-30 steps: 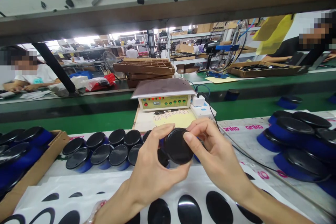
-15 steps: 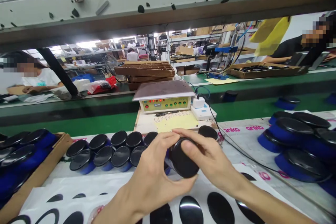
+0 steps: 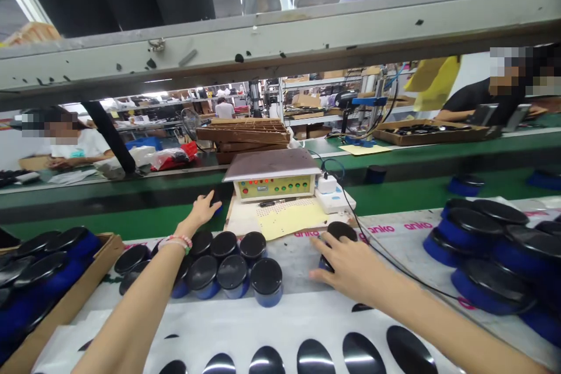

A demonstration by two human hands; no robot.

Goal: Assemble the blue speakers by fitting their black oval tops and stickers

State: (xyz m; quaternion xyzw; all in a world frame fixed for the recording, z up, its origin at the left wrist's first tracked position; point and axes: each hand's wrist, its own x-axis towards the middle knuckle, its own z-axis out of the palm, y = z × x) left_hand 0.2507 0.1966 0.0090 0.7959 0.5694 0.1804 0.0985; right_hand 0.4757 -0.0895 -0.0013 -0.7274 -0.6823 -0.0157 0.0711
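Observation:
My left hand (image 3: pixel 200 213) reaches out over the green conveyor, thumb and forefinger against a small dark-blue jar (image 3: pixel 218 208), mostly hidden. My right hand (image 3: pixel 348 260) spreads its fingers beside a black-lidded jar (image 3: pixel 342 230) on the bench; a dark shape under the fingers is partly covered. Between my arms stand rows of blue jars with black lids, the nearest being a jar (image 3: pixel 266 277) at the right end. White sheets with black oval stickers (image 3: pixel 315 356) lie in front of me.
A control box (image 3: pixel 276 187) stands behind a yellow sheet (image 3: pixel 291 219), with a plug and cable at its right. Larger blue containers (image 3: pixel 491 280) pile up at right; a cardboard box (image 3: pixel 103 257) holds more at left. A shelf beam (image 3: pixel 280 35) crosses overhead. Two people sit opposite.
Both hands have separated from the jar they held together. My left hand has moved forward and left to the conveyor, my right hand to the jar at right. The view has tilted up slightly.

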